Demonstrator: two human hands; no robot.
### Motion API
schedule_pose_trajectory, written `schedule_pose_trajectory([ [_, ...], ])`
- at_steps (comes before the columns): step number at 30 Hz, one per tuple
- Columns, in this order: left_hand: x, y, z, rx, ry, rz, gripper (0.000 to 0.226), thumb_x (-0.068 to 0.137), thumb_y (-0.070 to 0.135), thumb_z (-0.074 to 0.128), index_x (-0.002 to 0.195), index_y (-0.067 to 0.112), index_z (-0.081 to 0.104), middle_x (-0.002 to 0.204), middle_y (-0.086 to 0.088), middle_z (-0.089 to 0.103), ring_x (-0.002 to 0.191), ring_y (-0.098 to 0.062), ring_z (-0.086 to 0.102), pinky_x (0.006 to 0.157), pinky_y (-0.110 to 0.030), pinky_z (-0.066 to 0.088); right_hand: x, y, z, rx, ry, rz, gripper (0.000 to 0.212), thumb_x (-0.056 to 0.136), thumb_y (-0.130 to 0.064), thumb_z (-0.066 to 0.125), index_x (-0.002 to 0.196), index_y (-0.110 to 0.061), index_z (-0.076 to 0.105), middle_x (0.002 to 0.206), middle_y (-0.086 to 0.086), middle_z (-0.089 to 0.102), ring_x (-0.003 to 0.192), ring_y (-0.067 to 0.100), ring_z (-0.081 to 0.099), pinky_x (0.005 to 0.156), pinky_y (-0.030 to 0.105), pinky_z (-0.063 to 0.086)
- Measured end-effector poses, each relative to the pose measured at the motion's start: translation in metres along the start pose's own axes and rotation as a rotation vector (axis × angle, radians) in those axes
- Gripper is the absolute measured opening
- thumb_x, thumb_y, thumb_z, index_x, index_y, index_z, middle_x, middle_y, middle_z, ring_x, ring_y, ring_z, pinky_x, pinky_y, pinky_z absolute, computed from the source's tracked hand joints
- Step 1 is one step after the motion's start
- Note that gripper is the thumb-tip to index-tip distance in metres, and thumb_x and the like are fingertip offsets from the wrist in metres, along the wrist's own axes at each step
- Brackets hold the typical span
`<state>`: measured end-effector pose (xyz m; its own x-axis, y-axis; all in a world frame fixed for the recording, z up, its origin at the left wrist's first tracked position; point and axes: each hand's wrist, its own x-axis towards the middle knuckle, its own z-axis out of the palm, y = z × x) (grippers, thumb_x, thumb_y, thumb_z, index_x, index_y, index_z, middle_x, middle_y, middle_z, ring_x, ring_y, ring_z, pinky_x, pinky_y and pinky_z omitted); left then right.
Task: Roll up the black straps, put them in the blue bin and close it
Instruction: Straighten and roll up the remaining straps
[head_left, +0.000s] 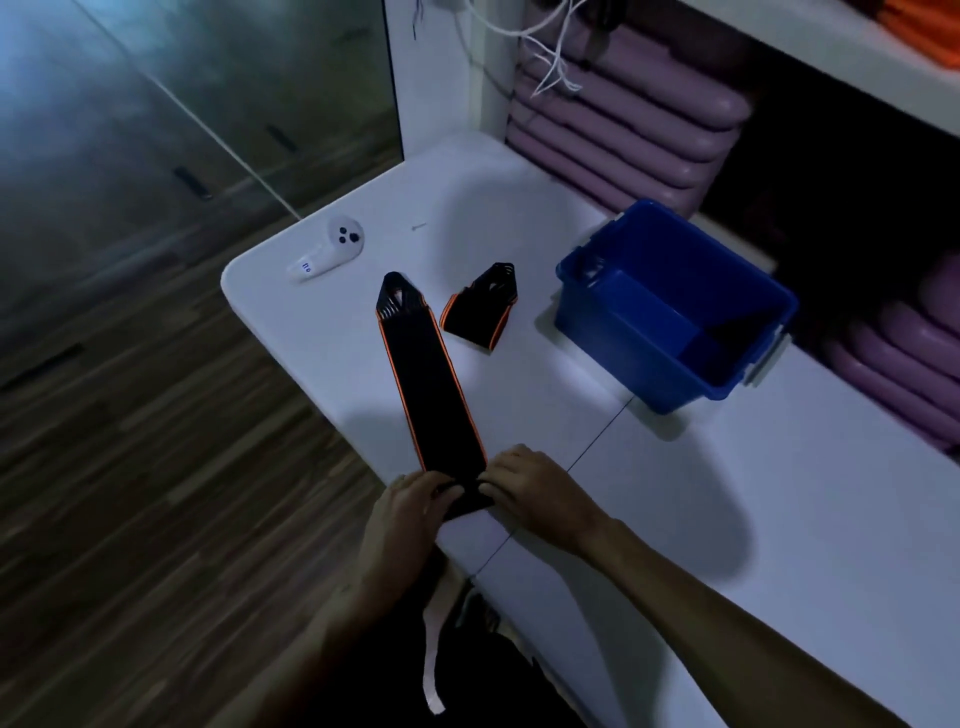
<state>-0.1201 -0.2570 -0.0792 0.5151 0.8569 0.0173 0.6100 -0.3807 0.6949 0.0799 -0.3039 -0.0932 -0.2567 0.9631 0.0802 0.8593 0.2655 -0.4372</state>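
Strap (434, 384): flat on table (727, 493), near end pinched by left hand (415, 501) and right hand (524, 491). Second strap (480, 306): folded, beside open bin (675, 306). Advice: roll tight, edges aligned, thumbs pressing evenly.

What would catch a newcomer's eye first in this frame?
First, the long black strap with orange edges stretched flat across the white table, its near end pinched by the left hand and right hand at the table's front edge. Next, the open blue plastic bin to its right, and a second, shorter black strap lying between them.
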Motion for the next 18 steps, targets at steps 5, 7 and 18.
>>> schedule_pose_trajectory([
  [5, 0.02, 0.0, -0.001, -0.008, 0.118, -0.159, 0.023, 0.09, 0.026, 0.059, 0.112, 0.019, 0.056, 0.092, -0.002, 0.064, 0.071, -0.018, 0.062, 0.058, -0.029, 0.046, 0.025, -0.009, -0.003, 0.225, 0.036, 0.21, 0.027, 0.1, -0.026, 0.049, 0.126, -0.021, 0.054, 0.117, 0.002, 0.064, 0.102, 0.019, 0.061, 0.084, 0.035, 0.052],
  [7, 0.022, 0.0, 0.001, 0.024, 0.117, -0.117, 0.021, 0.09, 0.019, 0.059, 0.11, 0.015, 0.055, 0.099, -0.003, 0.057, 0.071, -0.019, 0.059, 0.057, -0.027, 0.043, 0.029, -0.01, 0.0, 0.255, 0.055, 0.217, 0.027, 0.098, -0.022, 0.052, 0.125, -0.021, 0.053, 0.118, 0.001, 0.057, 0.103, 0.017, 0.058, 0.085, 0.033, 0.052],
  [18, -0.015, -0.019, 0.01, 0.405, -0.096, 0.208, 0.063, 0.079, 0.045, 0.067, 0.128, 0.008, 0.052, 0.128, -0.013, 0.057, 0.115, -0.026, 0.056, 0.087, -0.036, 0.054, 0.004, 0.008, 0.007, -0.164, -0.059, -0.03, 0.055, 0.093, -0.043, 0.051, 0.141, -0.017, 0.047, 0.137, 0.005, 0.051, 0.119, 0.027, 0.045, 0.083, 0.043, 0.05],
])
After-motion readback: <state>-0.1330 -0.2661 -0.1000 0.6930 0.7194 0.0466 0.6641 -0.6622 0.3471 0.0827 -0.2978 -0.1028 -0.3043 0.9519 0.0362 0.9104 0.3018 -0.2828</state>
